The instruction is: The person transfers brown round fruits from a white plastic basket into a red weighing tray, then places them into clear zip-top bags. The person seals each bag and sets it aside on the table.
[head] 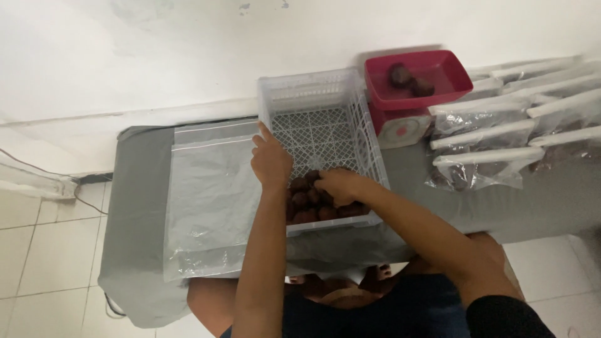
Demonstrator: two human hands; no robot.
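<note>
Nearby, red scale, filled bags beside crate

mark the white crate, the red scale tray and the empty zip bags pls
white crate [313, 84]: head view, on the far lattice wall.
red scale tray [452, 80]: head view, on the bare right part of the tray's floor.
empty zip bags [210, 194]: head view, on the middle of the top clear bag.

Head view, looking down on a low grey-covered table. A white plastic lattice crate holds dark brown round fruits at its near end. The left hand rests on the crate's left wall; the right hand lies among the fruits. Clear zip bags lie left; a red kitchen scale carrying two fruits and filled bags stand right.
</note>
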